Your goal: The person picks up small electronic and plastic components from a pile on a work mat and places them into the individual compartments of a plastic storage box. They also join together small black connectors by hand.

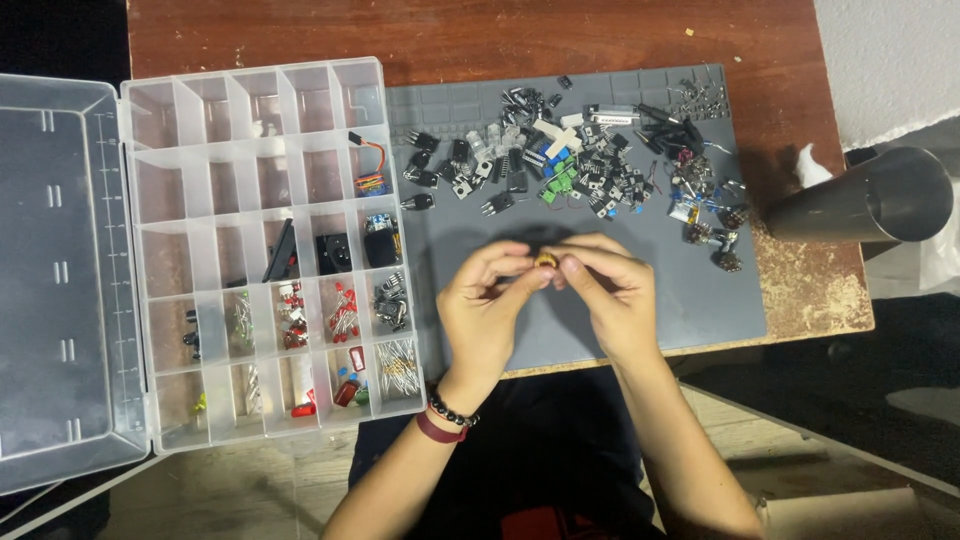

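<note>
Both hands, left (483,305) and right (612,290), pinched a small round brass part (545,261) between their fingertips above the grey mat (700,300). It seemed under inspection before sorting. Beyond the hands lay a parts pile (580,165); the organizer (260,250) sat left, so placing would need a leftward reach.

small brass part (545,261): mostly hidden by fingertips | organizer lid (50,280): cut off left | parts pile (590,165): too small to tell
</note>
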